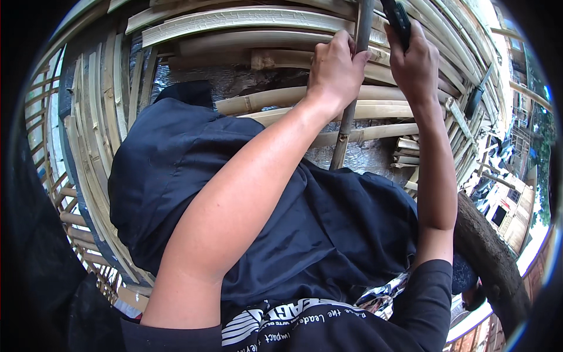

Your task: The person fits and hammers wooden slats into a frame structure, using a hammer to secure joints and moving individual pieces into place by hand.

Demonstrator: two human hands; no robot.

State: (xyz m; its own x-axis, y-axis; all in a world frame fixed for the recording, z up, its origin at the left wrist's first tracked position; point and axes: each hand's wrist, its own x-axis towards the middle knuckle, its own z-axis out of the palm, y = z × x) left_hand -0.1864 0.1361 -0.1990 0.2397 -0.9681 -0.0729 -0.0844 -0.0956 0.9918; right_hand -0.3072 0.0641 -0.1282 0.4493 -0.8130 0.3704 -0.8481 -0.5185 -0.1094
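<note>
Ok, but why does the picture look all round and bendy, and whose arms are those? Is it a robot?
No robot here! It's a person using two bare hands. A camera worn on the person's head looks down, so you see almost what they see. Its wide fisheye lens makes straight things look curved near the edges.

The left hand grips a thin bamboo pole. The right hand holds a black-handled tool; its far end is cut off by the picture's top. Many pale bamboo strips lie around, and dark cloth covers the lap.
</note>
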